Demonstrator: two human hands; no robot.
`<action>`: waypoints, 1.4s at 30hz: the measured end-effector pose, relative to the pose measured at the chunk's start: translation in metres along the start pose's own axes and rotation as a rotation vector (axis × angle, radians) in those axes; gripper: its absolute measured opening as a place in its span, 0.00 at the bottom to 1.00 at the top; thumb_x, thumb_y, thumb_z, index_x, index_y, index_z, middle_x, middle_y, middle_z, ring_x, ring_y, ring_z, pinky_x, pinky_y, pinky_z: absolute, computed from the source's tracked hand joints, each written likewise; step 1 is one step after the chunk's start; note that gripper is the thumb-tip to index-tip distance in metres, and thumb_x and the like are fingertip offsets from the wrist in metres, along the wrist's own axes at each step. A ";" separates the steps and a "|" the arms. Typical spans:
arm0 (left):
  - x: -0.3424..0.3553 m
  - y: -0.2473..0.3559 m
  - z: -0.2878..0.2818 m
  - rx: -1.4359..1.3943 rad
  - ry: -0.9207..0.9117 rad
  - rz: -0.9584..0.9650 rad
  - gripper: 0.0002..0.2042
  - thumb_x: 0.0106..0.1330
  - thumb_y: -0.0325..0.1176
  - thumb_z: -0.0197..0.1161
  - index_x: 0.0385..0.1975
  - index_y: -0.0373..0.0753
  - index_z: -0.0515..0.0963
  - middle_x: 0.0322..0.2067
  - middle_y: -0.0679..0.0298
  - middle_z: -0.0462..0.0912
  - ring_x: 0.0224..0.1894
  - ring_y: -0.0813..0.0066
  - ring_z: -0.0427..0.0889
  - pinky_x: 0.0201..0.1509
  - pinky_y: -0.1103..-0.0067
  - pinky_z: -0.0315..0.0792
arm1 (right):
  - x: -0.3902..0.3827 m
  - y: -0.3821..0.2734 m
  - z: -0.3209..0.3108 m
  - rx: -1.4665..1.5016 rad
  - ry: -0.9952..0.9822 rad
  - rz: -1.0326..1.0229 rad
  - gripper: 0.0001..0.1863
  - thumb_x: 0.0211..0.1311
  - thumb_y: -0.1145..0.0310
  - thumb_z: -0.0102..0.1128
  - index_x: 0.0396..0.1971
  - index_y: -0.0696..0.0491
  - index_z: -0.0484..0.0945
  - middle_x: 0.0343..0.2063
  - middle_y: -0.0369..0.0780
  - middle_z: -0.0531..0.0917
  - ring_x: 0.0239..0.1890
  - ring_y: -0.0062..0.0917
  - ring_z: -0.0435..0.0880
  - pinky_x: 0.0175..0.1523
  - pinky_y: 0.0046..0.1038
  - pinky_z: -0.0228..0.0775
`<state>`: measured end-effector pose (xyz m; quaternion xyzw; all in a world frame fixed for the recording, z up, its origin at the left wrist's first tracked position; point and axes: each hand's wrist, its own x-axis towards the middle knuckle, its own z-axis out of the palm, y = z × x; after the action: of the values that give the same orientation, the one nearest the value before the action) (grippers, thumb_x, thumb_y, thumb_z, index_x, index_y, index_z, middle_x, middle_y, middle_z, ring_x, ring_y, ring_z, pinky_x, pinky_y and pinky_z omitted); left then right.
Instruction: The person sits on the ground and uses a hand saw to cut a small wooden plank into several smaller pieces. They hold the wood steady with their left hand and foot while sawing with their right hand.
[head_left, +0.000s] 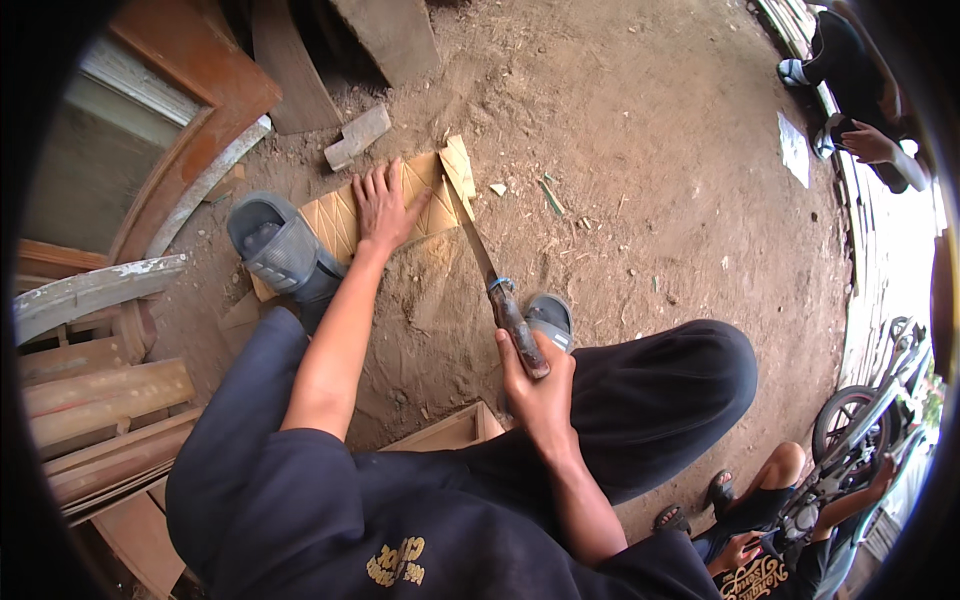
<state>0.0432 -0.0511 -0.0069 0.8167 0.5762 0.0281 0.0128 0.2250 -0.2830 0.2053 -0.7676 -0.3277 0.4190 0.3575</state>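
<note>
My left hand (pixel 384 208) lies flat with fingers spread on a tan board (pixel 332 217) marked with zigzag lines. The grey slide sandal (pixel 268 240) on my left foot rests on the board's left part. Wrapped round a dark, worn handle with a blue tie, my right hand (pixel 537 372) grips a long narrow-bladed knife (pixel 480 250). Its blade points away from me and meets the board's right end, beside a split, partly separated piece (pixel 457 165). Whether the edge is toothed is too small to tell.
A small wood block (pixel 357 137) lies beyond the board. Wooden frames (pixel 195 85) and stacked planks (pixel 110 395) stand at left. A wooden box (pixel 440 430) sits between my legs. At right are two other people (pixel 860 80) and a motorbike (pixel 850 430). Chips litter the dirt ground.
</note>
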 end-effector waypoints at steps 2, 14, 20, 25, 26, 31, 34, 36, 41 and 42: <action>0.008 0.005 -0.003 -0.018 -0.028 -0.014 0.43 0.66 0.69 0.37 0.68 0.36 0.54 0.62 0.50 0.63 0.68 0.53 0.57 0.73 0.52 0.39 | 0.004 -0.002 -0.002 0.011 0.002 0.015 0.16 0.64 0.66 0.63 0.21 0.62 0.75 0.10 0.41 0.69 0.18 0.15 0.63 0.23 0.28 0.57; 0.006 0.007 -0.001 -0.032 0.067 -0.031 0.40 0.67 0.66 0.42 0.64 0.33 0.60 0.58 0.49 0.67 0.63 0.55 0.62 0.71 0.58 0.47 | -0.063 -0.020 -0.023 0.004 -0.109 0.138 0.18 0.64 0.66 0.64 0.17 0.59 0.72 0.10 0.40 0.68 0.17 0.14 0.59 0.22 0.27 0.60; 0.011 0.004 -0.003 -0.075 -0.070 -0.092 0.44 0.66 0.70 0.34 0.67 0.35 0.57 0.62 0.52 0.64 0.67 0.56 0.58 0.75 0.56 0.39 | 0.017 -0.014 0.028 -0.032 -0.099 0.050 0.17 0.65 0.67 0.61 0.19 0.60 0.71 0.11 0.38 0.66 0.19 0.14 0.61 0.23 0.28 0.59; 0.010 0.000 0.002 -0.055 -0.032 -0.094 0.43 0.66 0.70 0.32 0.67 0.34 0.57 0.62 0.52 0.64 0.67 0.57 0.58 0.75 0.56 0.39 | -0.033 -0.018 -0.002 0.010 -0.128 0.062 0.14 0.64 0.70 0.60 0.21 0.61 0.74 0.12 0.36 0.67 0.20 0.12 0.62 0.23 0.25 0.59; 0.013 0.007 -0.007 -0.091 -0.102 -0.095 0.45 0.66 0.71 0.29 0.67 0.34 0.57 0.63 0.52 0.63 0.67 0.57 0.58 0.75 0.56 0.38 | -0.038 -0.025 -0.007 0.016 -0.101 0.074 0.14 0.65 0.70 0.60 0.21 0.61 0.74 0.12 0.35 0.67 0.20 0.12 0.62 0.23 0.25 0.59; 0.014 0.007 -0.008 -0.116 -0.105 -0.115 0.45 0.65 0.71 0.29 0.67 0.34 0.58 0.63 0.52 0.63 0.68 0.57 0.57 0.75 0.56 0.37 | 0.030 -0.024 0.041 0.014 -0.139 0.063 0.18 0.67 0.66 0.58 0.19 0.60 0.70 0.12 0.34 0.65 0.19 0.12 0.60 0.22 0.27 0.55; 0.007 0.002 -0.003 -0.073 0.041 -0.090 0.41 0.66 0.68 0.38 0.62 0.33 0.62 0.58 0.52 0.67 0.64 0.57 0.61 0.73 0.58 0.44 | 0.016 -0.029 0.034 -0.034 -0.128 0.074 0.17 0.66 0.66 0.59 0.20 0.61 0.73 0.11 0.34 0.67 0.19 0.12 0.62 0.22 0.26 0.57; 0.008 0.000 0.000 -0.088 0.025 -0.092 0.41 0.66 0.68 0.38 0.63 0.33 0.62 0.59 0.52 0.67 0.64 0.57 0.61 0.73 0.58 0.43 | -0.018 -0.036 -0.002 -0.013 -0.171 0.119 0.13 0.65 0.69 0.60 0.22 0.61 0.76 0.13 0.34 0.72 0.21 0.10 0.67 0.24 0.23 0.62; 0.014 0.007 -0.012 -0.129 -0.101 -0.117 0.43 0.66 0.69 0.35 0.66 0.34 0.59 0.63 0.52 0.63 0.68 0.56 0.57 0.75 0.57 0.37 | 0.003 -0.030 0.015 -0.048 -0.128 0.112 0.15 0.66 0.68 0.59 0.22 0.61 0.76 0.14 0.34 0.72 0.20 0.11 0.64 0.23 0.25 0.60; 0.014 0.004 -0.006 -0.140 -0.080 -0.121 0.43 0.65 0.69 0.35 0.66 0.34 0.59 0.63 0.52 0.63 0.68 0.56 0.57 0.75 0.57 0.37 | 0.030 -0.027 0.035 -0.018 -0.143 0.094 0.16 0.66 0.67 0.59 0.21 0.61 0.74 0.13 0.34 0.70 0.19 0.12 0.63 0.22 0.26 0.59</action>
<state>0.0515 -0.0393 0.0001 0.7779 0.6202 0.0349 0.0945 0.2019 -0.2356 0.2014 -0.7537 -0.3196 0.4860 0.3060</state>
